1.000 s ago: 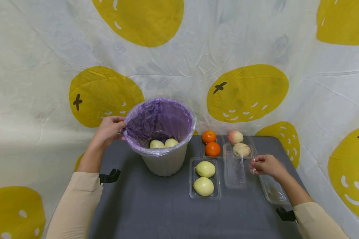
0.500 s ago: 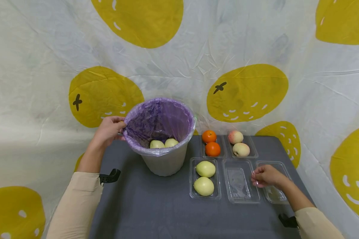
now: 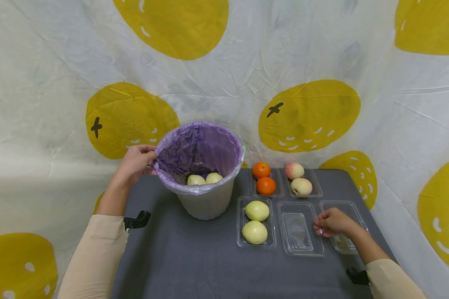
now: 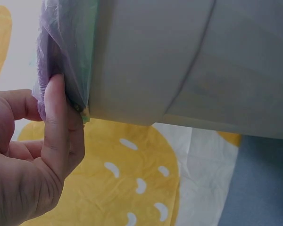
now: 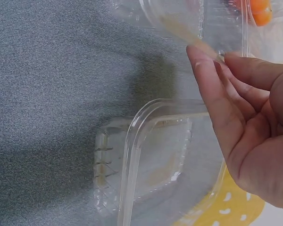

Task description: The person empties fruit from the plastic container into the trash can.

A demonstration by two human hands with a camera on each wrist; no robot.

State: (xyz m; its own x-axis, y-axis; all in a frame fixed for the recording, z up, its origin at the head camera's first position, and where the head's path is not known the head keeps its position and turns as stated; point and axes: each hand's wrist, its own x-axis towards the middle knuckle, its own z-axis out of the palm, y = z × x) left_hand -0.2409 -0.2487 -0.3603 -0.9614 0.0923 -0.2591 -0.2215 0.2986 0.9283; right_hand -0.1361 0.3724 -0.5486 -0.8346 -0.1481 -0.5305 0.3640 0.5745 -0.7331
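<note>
My left hand (image 3: 136, 164) pinches the rim of a pale bin (image 3: 205, 205), thumb inside and fingers outside, over its purple plastic bag liner (image 4: 61, 56). Two pale yellow-green fruits (image 3: 196, 180) show inside the bin; anything lower is hidden by its front wall. With thumb and forefinger, my right hand (image 3: 334, 222) pinches the right edge of a clear plastic container (image 3: 299, 230) holding no fruit. In the right wrist view that pinched rim (image 5: 179, 33) lies at the fingertips. Under the hand is another clear container (image 3: 346, 247), partly covered by it.
Left of the pinched container, a clear tray (image 3: 240, 241) holds two yellow-green fruits (image 3: 255, 232). Behind stand one with two orange fruits (image 3: 265, 186) and one with two peaches (image 3: 301, 187). All rest on a dark grey table (image 3: 209, 257) before a fruit-print cloth (image 3: 217, 83).
The clear container in my right hand has come down from over the peach tray to lie beside the yellow-green fruit tray. My right hand has lowered slightly; the left still holds the bin rim.
</note>
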